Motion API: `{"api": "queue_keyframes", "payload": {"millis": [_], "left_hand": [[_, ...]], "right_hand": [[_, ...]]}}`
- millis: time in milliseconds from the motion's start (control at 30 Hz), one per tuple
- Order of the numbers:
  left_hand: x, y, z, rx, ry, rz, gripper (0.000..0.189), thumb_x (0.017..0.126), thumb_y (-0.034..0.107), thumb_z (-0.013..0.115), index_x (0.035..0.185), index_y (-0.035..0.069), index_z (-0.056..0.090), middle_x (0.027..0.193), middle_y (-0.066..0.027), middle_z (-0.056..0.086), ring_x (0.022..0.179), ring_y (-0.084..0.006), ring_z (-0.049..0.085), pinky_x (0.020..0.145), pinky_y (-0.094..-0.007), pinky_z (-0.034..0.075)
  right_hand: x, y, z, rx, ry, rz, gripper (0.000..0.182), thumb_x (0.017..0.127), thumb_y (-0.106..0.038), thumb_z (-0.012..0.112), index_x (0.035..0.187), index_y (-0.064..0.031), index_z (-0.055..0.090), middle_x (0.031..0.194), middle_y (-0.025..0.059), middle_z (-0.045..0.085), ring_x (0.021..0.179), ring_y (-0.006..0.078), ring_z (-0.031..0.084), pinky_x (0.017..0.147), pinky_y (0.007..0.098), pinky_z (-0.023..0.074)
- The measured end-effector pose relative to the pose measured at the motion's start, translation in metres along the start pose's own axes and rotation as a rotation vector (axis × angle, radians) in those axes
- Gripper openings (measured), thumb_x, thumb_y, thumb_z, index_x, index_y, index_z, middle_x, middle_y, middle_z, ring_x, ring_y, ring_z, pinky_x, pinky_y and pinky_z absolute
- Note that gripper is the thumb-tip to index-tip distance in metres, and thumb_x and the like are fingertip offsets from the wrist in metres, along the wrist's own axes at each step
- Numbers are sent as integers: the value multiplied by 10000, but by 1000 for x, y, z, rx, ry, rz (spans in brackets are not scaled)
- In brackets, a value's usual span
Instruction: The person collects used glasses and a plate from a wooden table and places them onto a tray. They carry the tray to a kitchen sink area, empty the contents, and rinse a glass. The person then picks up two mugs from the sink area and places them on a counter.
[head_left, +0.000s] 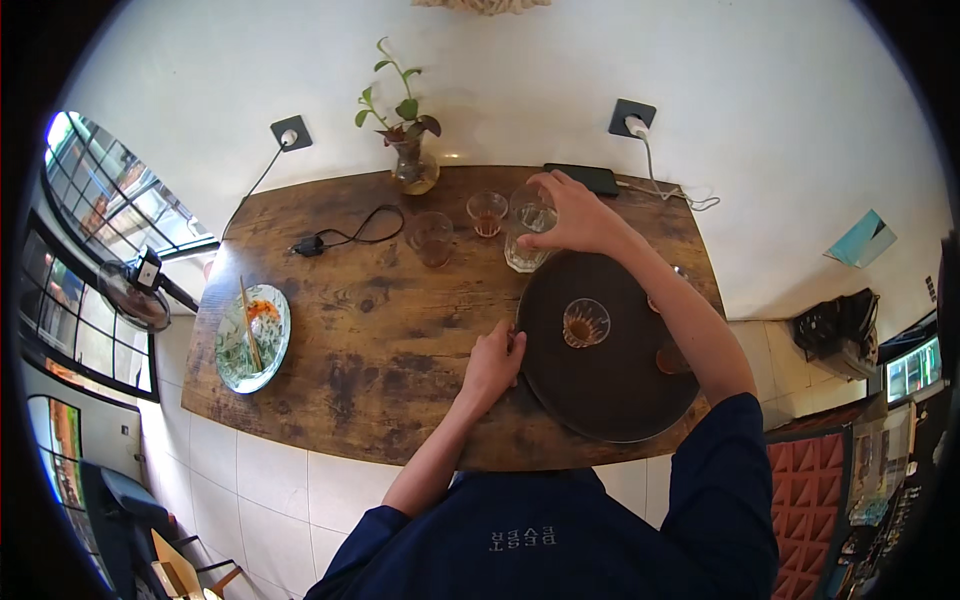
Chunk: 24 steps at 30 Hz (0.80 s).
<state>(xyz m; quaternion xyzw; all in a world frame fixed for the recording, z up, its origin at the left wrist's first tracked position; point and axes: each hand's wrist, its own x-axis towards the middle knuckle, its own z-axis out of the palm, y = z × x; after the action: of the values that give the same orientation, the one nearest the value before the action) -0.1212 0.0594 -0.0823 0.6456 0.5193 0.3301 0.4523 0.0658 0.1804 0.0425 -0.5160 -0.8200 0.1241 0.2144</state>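
A round dark tray (622, 397) lies on the right half of the wooden table (360, 360). My left hand (495, 362) grips the tray's left rim. Beyond the tray, my right hand (574, 217) has its thumb and fingers around a clear drinking glass (534, 210). Another clear glass (525, 259) stands just below it, partly overlapped in view. On the tray are a glass with brown liquid (586, 324) and a second brown-tinted glass (671, 360), partly behind my right forearm. A small glass (487, 214) and a larger one (431, 238) stand to the left.
A patterned oval plate (283, 345) with food remains and chopsticks (250, 326) lies at the table's left. Along the back are a plant in a glass vase (415, 169), a black cable with a plug (309, 244) and a dark phone (589, 180) beside a white cable.
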Motion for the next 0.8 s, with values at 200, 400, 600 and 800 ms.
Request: {"api": "queue_keyframes", "payload": {"millis": [200,400,600,800], "left_hand": [[2,1,1,36,-18,-26,237,923,165,540,925,-69,505,601,-151,593,381,-207,537,404,-344,406],[2,3,-1,28,-46,-39,229,916,171,531,966,-51,515,579,-147,589,398,-238,567,430,-359,443],[3,4,-1,45,-34,-8,215,919,164,536,904,-49,511,562,-139,579,378,-220,542,406,-354,411],[3,7,-2,40,-36,-35,206,910,169,548,910,-33,509,560,-138,571,404,-239,551,434,-375,422]], "right_hand": [[-8,9,-41,-80,5,69,840,629,-467,765,1231,41,471,1175,215,519,1103,330,533,931,411,444],[-41,31,-58,-76,17,117,840,633,-452,770,1233,48,461,1184,207,514,1123,329,524,949,413,435],[-72,52,-52,-115,-39,190,812,647,-450,767,1269,-26,462,1254,171,493,1191,322,479,995,413,400],[-93,54,-44,-10,0,277,867,668,-483,755,1335,-52,408,1302,164,453,1220,358,446,1011,434,385]]}}
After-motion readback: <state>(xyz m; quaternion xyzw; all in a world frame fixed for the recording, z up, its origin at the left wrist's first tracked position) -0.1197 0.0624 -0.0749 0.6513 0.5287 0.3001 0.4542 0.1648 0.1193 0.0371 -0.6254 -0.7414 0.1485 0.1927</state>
